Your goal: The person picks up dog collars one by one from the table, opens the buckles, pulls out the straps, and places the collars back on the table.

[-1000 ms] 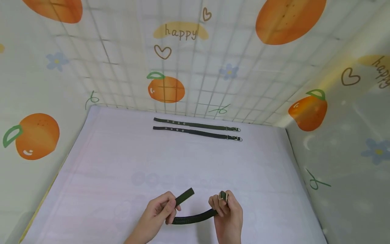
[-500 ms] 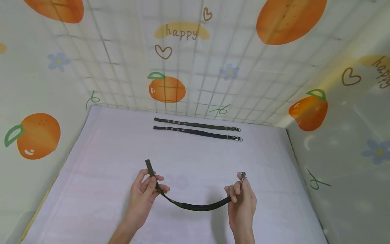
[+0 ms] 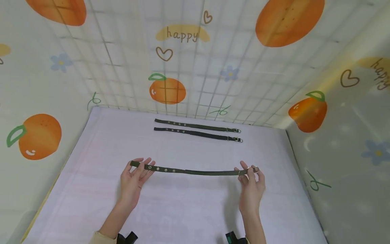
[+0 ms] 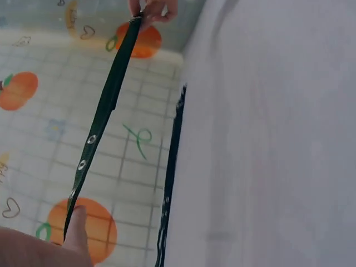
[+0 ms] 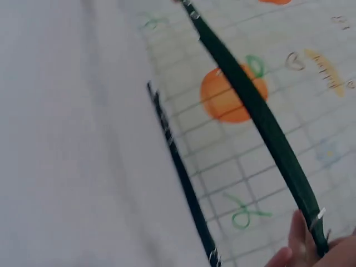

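Observation:
A dark green collar [image 3: 201, 173] with metal eyelets is stretched almost straight between both hands, raised over the white table. My left hand [image 3: 134, 178] pinches its plain strap end between thumb and fingers. At the other end, my right hand [image 3: 251, 186] pinches the collar beside its metal buckle and ring. In the left wrist view the collar [image 4: 108, 105] runs up from the left thumb to the right hand's fingers [image 4: 158, 8]. The right wrist view shows the collar [image 5: 267, 128] close up, its buckle end at the right fingers.
Two more collars lie side by side at the back of the table [image 3: 189, 203]: a green collar [image 3: 207, 127] and, in front of it, a black collar [image 3: 207, 135]. A wire grid behind a printed sheet [image 3: 195, 67] forms the back wall; printed sheets line both sides.
The hands have moved apart and forward, pulling the collar from a folded, then sagging curve to nearly straight. Its eyelets now face up. The two collars on the table have stayed put.

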`<state>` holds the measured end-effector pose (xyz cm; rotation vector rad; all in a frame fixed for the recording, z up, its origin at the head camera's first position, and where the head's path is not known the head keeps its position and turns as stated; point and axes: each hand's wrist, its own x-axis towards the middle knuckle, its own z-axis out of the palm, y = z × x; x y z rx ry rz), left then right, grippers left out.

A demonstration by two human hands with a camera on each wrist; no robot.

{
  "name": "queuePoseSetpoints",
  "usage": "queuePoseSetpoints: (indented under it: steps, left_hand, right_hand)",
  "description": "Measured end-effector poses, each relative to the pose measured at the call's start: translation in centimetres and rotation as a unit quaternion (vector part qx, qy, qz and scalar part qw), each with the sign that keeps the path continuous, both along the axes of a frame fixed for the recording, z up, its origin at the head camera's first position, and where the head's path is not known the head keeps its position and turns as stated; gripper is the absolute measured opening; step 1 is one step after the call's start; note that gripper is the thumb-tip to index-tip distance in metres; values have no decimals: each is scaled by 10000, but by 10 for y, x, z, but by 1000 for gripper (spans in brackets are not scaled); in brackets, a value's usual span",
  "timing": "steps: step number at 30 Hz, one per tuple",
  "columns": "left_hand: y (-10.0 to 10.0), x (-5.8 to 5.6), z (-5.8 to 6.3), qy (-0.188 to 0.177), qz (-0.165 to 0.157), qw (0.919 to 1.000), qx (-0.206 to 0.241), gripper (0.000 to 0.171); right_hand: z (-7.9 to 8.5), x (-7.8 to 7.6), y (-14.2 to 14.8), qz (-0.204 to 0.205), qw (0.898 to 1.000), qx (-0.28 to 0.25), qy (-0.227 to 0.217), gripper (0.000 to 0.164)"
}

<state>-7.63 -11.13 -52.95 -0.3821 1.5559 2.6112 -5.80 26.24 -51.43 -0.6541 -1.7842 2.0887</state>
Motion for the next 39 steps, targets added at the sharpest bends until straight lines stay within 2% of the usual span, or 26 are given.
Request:
queuePoseSetpoints:
  steps: [4, 8, 12, 15, 21, 27, 34, 37, 39]
  left_hand:
    - [-14, -24, -6, -140, -647, 9952, -717, 39]
    - [-21, -52, -20, -151, -1301, 9806, -1460, 47]
    - [-21, -77, -33, 1, -1537, 9695, -1908, 47]
    - [-19, -91, -39, 151, -1509, 9629, -2232, 46]
    - [-14, -107, -43, 214, -1414, 9484, -2828, 44]
    - [-10, -128, -43, 63, -1262, 9426, -3090, 41]
    - [-8, -156, -43, -57, -1200, 9328, -3399, 38]
    - [-7, -167, -46, -214, -1144, 9321, -3430, 38]
    - [-7, -172, -49, -278, -1132, 9324, -3420, 38]
  right_hand:
    - [-14, -20, 15, 272, 9955, 842, -343, 39]
    - [-28, -40, 29, 452, 9863, 1475, -577, 45]
    - [-40, -61, 37, 606, 9783, 1846, -719, 50]
    - [-46, -74, 39, 643, 9779, 1843, -747, 48]
    - [-54, -90, 43, 591, 9748, 1921, -969, 44]
    - [-59, -109, 58, 528, 9690, 2118, -1158, 41]
    - [-58, -134, 76, 504, 9379, 2977, -1709, 42]
    - [-58, -142, 81, 512, 9309, 3057, -1932, 47]
    - [-60, -146, 83, 553, 9299, 2966, -2102, 51]
